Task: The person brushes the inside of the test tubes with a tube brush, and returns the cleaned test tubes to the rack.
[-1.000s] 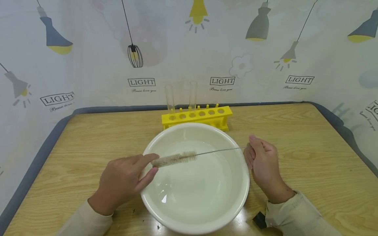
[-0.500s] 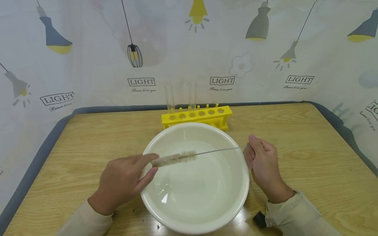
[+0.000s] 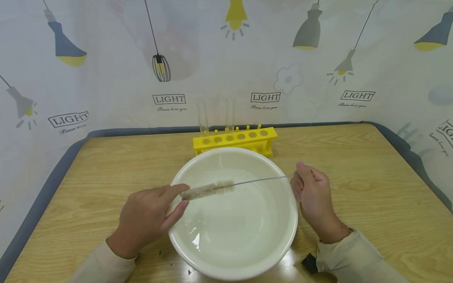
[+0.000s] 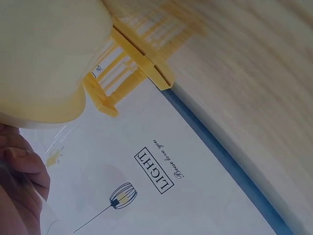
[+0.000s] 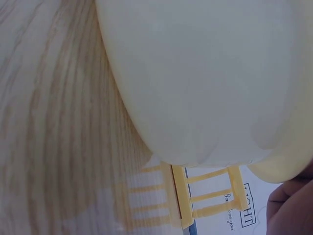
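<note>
My left hand (image 3: 150, 214) pinches a clear test tube (image 3: 199, 192) between thumb and fingers, holding it nearly level above the white basin (image 3: 291, 236). Most of the bristles of a test tube brush (image 3: 225, 187) are packed inside the tube; a short tuft sticks out of its mouth. From there the twisted wire handle (image 3: 262, 180) runs right and slightly up to my right hand (image 3: 314, 200), whose curled fingers grip its end by the basin's right rim. In the left wrist view, only some left fingers (image 4: 29, 166) show below the basin's edge.
Behind the basin stands a yellow test tube rack (image 3: 235, 135) with two upright glass tubes (image 3: 230, 114) in it. Water with bright reflections lies in the basin. A small black object (image 3: 309, 263) sits beside the right sleeve. A lamp-printed cloth (image 3: 219, 70) hangs behind the wooden table (image 3: 371, 177).
</note>
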Available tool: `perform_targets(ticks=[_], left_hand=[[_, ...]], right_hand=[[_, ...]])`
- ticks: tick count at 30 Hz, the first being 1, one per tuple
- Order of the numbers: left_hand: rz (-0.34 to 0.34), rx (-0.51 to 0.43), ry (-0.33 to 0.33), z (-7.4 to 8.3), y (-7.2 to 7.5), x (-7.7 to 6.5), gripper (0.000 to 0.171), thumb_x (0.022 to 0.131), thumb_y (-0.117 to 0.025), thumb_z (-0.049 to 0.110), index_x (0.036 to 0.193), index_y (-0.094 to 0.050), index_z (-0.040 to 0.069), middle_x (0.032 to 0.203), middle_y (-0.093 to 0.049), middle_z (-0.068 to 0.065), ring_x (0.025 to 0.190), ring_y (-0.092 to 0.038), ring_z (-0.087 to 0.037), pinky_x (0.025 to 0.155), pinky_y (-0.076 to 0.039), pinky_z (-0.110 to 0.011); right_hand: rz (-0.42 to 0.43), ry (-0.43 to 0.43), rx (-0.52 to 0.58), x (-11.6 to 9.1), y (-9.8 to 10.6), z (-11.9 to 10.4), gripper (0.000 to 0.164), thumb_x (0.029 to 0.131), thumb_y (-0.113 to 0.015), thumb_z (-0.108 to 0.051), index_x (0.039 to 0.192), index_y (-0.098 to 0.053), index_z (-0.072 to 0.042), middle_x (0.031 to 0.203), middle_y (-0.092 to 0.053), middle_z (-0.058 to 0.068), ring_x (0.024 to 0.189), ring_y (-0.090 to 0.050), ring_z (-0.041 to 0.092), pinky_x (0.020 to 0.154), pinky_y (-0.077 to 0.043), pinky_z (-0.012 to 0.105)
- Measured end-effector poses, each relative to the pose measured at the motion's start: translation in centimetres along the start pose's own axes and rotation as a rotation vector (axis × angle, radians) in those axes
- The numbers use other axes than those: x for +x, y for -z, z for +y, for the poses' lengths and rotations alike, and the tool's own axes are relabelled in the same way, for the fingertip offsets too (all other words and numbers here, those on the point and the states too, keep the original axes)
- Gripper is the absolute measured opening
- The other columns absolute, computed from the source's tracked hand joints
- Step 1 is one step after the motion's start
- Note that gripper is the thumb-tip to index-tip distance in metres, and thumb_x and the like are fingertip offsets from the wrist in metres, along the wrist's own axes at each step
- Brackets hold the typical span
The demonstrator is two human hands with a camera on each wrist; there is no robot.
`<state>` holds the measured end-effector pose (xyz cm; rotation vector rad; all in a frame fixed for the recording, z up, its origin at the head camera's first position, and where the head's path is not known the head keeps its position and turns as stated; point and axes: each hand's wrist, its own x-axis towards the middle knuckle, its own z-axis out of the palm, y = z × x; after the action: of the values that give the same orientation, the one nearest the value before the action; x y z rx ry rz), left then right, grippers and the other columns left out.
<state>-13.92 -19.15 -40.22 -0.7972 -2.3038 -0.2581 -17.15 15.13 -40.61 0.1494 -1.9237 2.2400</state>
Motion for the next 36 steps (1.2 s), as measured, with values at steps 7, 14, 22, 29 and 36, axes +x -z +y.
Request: perform_targets(ticks=[7,14,22,29,36], left_hand=[[-0.005,0.009,0.007,0.0,-0.02,-0.05,0.039,0.094,-0.037,0.044,0.104,-0.065,0.019,0.066,-0.063,0.005,0.046,-0.047,-0.006,0.039,-0.037,-0.025],[-0.017,0.006,0.014,0.06,0.1,-0.02,0.04,0.094,-0.037,0.044,0.105,-0.065,0.018,0.07,-0.066,0.003,0.048,-0.049,-0.006,0.039,-0.038,-0.026],[-0.011,0.007,0.014,0.08,0.05,-0.02,0.04,0.094,-0.037,0.044,0.104,-0.065,0.018,0.067,-0.064,0.004,0.047,-0.048,-0.006,0.039,-0.037,-0.024],[-0.021,0.008,0.018,0.08,0.04,-0.01,0.039,0.094,-0.038,0.043,0.104,-0.065,0.018,0.071,-0.066,0.003,0.048,-0.051,-0.007,0.039,-0.038,-0.025],[-0.02,0.006,0.021,0.1,0.03,-0.02,0.039,0.094,-0.037,0.044,0.104,-0.065,0.018,0.07,-0.065,0.003,0.048,-0.05,-0.007,0.039,-0.038,-0.025]], right_hand=[[0.012,-0.003,-0.008,-0.09,-0.05,-0.04,0.052,0.096,-0.048,-0.029,0.055,-0.025,-0.005,0.048,-0.026,0.001,0.039,-0.024,0.015,0.038,-0.018,0.029],[0.018,-0.002,-0.003,-0.08,-0.04,0.03,0.052,0.095,-0.048,-0.029,0.055,-0.025,-0.005,0.049,-0.025,0.001,0.04,-0.023,0.015,0.038,-0.018,0.029],[0.008,-0.004,0.009,-0.05,-0.03,0.09,0.051,0.095,-0.048,-0.029,0.056,-0.025,-0.006,0.05,-0.024,0.001,0.041,-0.022,0.015,0.039,-0.016,0.029],[0.032,-0.024,-0.002,-0.03,-0.07,0.07,0.052,0.095,-0.049,-0.03,0.056,-0.024,-0.006,0.051,-0.023,0.002,0.041,-0.021,0.015,0.04,-0.017,0.028],[0.009,-0.023,-0.012,-0.02,0.06,0.08,0.051,0.096,-0.048,-0.03,0.055,-0.025,-0.007,0.05,-0.024,0.0,0.041,-0.022,0.013,0.04,-0.017,0.028]])
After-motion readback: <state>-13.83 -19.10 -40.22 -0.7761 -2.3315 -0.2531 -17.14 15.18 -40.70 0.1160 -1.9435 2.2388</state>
